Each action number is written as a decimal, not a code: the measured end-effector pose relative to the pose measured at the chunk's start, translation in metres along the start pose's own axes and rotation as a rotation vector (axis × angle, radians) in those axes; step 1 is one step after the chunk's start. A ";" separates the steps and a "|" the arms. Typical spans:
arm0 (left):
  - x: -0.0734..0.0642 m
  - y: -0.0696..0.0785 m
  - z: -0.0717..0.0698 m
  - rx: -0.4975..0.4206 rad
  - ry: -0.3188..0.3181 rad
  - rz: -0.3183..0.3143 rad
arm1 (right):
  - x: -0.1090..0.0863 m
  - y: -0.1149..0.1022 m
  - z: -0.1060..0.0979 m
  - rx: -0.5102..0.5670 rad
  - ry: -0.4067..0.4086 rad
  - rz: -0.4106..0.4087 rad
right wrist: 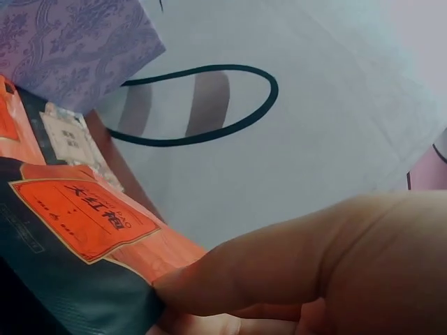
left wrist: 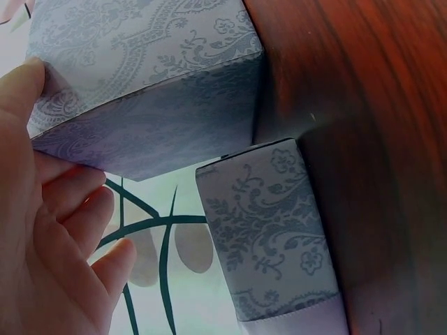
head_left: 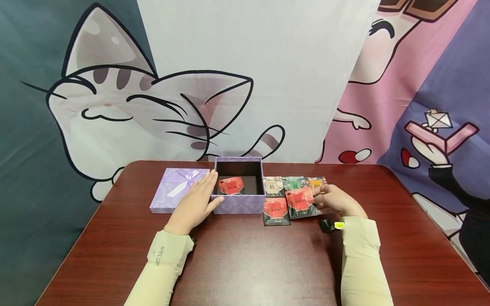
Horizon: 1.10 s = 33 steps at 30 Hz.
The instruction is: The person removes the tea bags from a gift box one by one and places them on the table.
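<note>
A purple patterned gift box [head_left: 239, 205] stands uncovered, with one red-and-black tea sachet [head_left: 231, 185] lying inside. My left hand [head_left: 196, 202] rests on the box's left side, fingers straight along the wall and thumb at the front face. In the left wrist view that thumb [left wrist: 24, 82] lies against the box. My right hand [head_left: 339, 201] pinches the right edge of another red-and-black tea sachet [head_left: 300, 202]; the right wrist view shows the thumb on the sachet [right wrist: 84, 216]. Left of it another red-and-black sachet [head_left: 276, 211] lies on the table.
Left of the box lies its purple lid [head_left: 168, 193] with a ribbon bow. Behind the red sachets are a beige sachet [head_left: 273, 185], a green one [head_left: 294, 183] and a yellow-labelled one [head_left: 316, 182]. A printed cloth [head_left: 298, 85] hangs behind the brown table [head_left: 260, 263].
</note>
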<state>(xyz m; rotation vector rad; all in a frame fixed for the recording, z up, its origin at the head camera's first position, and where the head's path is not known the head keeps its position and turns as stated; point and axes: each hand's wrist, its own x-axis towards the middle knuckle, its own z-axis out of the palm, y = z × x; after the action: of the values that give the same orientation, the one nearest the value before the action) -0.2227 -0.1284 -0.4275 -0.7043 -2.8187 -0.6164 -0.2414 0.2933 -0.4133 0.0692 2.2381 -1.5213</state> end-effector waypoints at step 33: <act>0.000 -0.001 0.000 -0.012 -0.011 -0.003 | -0.002 0.001 -0.002 -0.201 0.023 0.082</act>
<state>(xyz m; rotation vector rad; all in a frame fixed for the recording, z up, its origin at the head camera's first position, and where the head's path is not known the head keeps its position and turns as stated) -0.2229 -0.1292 -0.4274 -0.7083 -2.8293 -0.6316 -0.2398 0.2957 -0.4129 0.1174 2.3634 -1.2529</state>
